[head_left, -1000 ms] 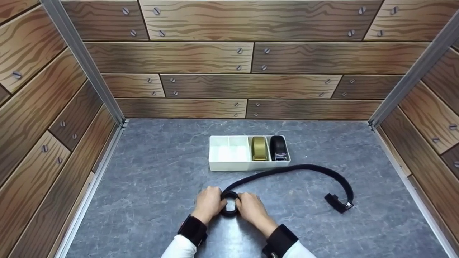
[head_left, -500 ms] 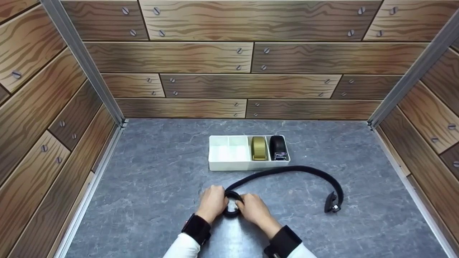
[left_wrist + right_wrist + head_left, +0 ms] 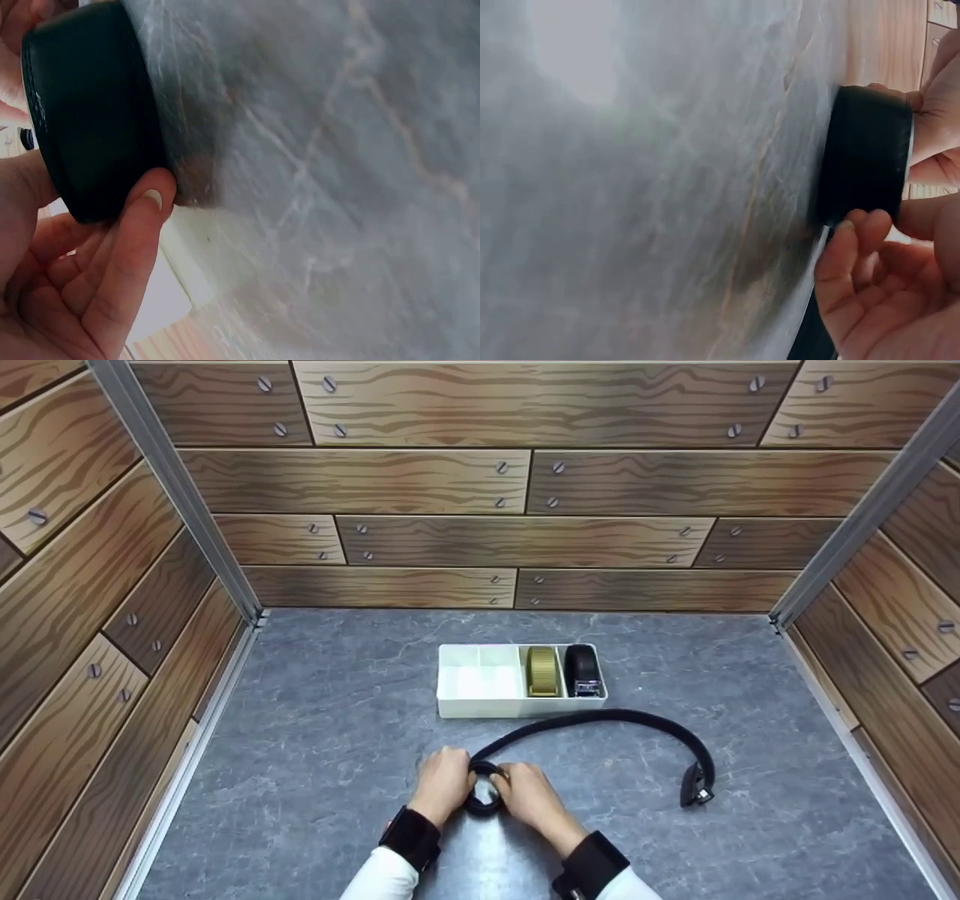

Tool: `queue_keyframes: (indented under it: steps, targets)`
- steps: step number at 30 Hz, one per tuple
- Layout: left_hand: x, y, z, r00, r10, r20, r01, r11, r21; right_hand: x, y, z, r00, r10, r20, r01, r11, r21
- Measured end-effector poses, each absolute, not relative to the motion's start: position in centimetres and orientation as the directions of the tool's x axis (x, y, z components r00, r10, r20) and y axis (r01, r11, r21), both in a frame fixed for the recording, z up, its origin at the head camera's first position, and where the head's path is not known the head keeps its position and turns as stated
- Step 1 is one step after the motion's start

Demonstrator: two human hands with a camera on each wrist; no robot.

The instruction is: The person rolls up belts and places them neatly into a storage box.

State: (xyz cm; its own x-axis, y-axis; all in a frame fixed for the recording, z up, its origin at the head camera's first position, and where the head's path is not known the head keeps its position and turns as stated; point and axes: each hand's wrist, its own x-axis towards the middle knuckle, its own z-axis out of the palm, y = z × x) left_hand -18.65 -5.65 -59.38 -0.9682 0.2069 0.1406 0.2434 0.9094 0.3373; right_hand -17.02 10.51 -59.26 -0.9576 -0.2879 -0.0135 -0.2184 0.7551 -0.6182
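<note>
A black belt (image 3: pixel 615 716) stands on edge on the grey table, one end wound into a coil. Its loose length curves behind the coil and round to a buckle (image 3: pixel 697 786) at the right. My left hand (image 3: pixel 445 780) pinches the coil's left side between thumb and fingers. On the opposite side, my right hand (image 3: pixel 534 796) grips the coil with its thumb inside the ring. In the left wrist view the coil's smooth outer face (image 3: pixel 97 112) sits between thumb and fingers. The right wrist view shows the coil (image 3: pixel 866 154) upright, its lower edge at the tabletop.
Behind the hands stands a white divided tray (image 3: pixel 487 708). A gold ribbed roll (image 3: pixel 542 671) and a black rolled belt (image 3: pixel 582 669) with a metal buckle fill its two right compartments. Wood-patterned walls (image 3: pixel 517 480) close in the back and both sides.
The buckle end has drawn left and turned, and the loose curve of belt has become shorter. Both hands and the coil have shifted slightly right. The tray has not moved.
</note>
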Motion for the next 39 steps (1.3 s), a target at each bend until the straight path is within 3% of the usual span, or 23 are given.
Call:
queue_keyframes:
  steps: [6, 13, 18, 22, 26, 30, 39]
  targets:
    - [-18.5, -5.6, -59.3, -0.975, 0.182, 0.125, 0.215, 0.912, 0.348, -16.5, 10.6, -58.9, -0.956, -0.255, -0.142, -0.093, 0.727, -0.68]
    - [-18.6, -5.9, -59.6, -0.951, 0.254, 0.174, 0.3, 0.895, 0.331, -17.2, 10.7, -58.9, -0.95, -0.311, -0.02, -0.247, 0.789, -0.563]
    - [-18.8, -6.1, -59.6, -0.941, 0.268, 0.206, 0.324, 0.888, 0.327, -17.7, 10.6, -58.8, -0.932, -0.36, -0.045, -0.274, 0.78, -0.563]
    - [-18.9, -6.0, -59.6, -0.939, 0.272, 0.209, 0.327, 0.895, 0.305, -17.8, 10.5, -59.1, -0.926, -0.378, 0.006, -0.315, 0.765, -0.562]
    - [-18.9, -5.7, -59.7, -0.949, 0.231, 0.215, 0.29, 0.908, 0.303, -17.5, 10.8, -59.3, -0.934, -0.354, 0.041, -0.308, 0.745, -0.591]
    - [-18.8, -5.5, -59.6, -0.962, 0.19, 0.196, 0.247, 0.91, 0.332, -16.8, 11.1, -59.0, -0.936, -0.351, -0.009, -0.276, 0.752, -0.599]
    - [-18.9, -5.9, -59.2, -0.959, 0.218, 0.181, 0.272, 0.885, 0.377, -16.9, 10.9, -58.8, -0.927, -0.375, -0.007, -0.303, 0.76, -0.575]
